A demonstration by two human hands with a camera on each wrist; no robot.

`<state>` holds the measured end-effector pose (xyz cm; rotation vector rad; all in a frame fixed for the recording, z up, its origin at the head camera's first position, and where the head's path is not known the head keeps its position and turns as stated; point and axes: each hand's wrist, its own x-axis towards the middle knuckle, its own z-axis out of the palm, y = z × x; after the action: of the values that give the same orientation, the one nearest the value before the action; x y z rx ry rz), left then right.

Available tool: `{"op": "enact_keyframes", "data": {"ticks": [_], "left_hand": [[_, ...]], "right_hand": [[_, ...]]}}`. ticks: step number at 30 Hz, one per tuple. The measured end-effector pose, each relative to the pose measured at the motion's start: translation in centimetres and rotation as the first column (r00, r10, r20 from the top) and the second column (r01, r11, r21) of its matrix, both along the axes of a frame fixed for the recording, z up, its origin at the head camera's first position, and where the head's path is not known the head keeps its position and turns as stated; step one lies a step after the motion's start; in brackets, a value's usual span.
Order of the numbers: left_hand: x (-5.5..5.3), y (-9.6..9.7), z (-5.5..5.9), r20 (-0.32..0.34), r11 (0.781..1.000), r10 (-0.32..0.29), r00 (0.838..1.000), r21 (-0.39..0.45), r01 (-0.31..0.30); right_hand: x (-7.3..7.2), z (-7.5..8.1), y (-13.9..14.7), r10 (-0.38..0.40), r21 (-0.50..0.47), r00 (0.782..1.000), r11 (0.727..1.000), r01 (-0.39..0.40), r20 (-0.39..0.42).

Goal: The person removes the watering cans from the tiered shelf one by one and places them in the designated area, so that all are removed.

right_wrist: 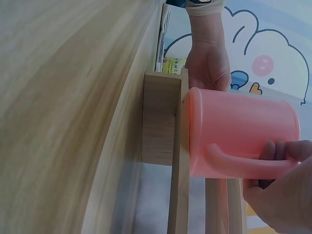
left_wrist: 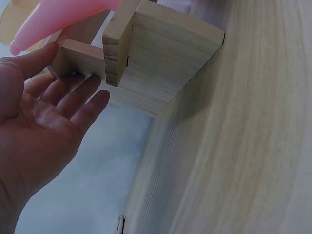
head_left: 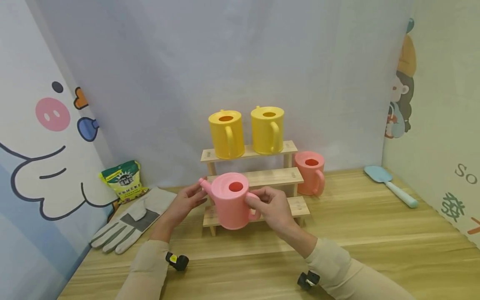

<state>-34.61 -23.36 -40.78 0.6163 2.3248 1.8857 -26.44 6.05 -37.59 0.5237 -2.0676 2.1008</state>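
My right hand [head_left: 275,208] grips the handle of a pink watering can [head_left: 228,208], its spout pointing left. The can is upright at the lowest step of a small wooden tiered stand [head_left: 258,177]; in the right wrist view the can's base [right_wrist: 195,134] lies against the step board, though contact is hard to tell. My left hand [head_left: 185,204] is at the stand's left end beside the spout. In the left wrist view its loosely extended fingers [left_wrist: 87,100] are at the end of a board and seem to touch it.
Two yellow watering cans [head_left: 226,135] stand on the top step. Another pink watering can [head_left: 310,173] is right of the stand. A pale blue trowel [head_left: 390,185] lies at the right; work gloves [head_left: 135,218] and a green-and-yellow bag [head_left: 125,181] are at the left.
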Motion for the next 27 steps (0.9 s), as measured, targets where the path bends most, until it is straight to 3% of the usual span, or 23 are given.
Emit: {"op": "enact_keyframes", "data": {"ticks": [11, 27], "left_hand": [[0.1, 0.0, 0.0, -0.003, 1.0, -0.012, 1.0, 0.008, 0.012], [0.1, -0.1, 0.1, 0.02, 1.0, -0.025, 0.999, 0.002, 0.025]], "right_hand": [[0.1, 0.9, 0.5, 0.024, 0.008, 1.0, 1.0, -0.024, -0.009], [0.7, 4.8, 3.6, 0.006, -0.011, 0.995, 1.0, -0.007, -0.097]]}}
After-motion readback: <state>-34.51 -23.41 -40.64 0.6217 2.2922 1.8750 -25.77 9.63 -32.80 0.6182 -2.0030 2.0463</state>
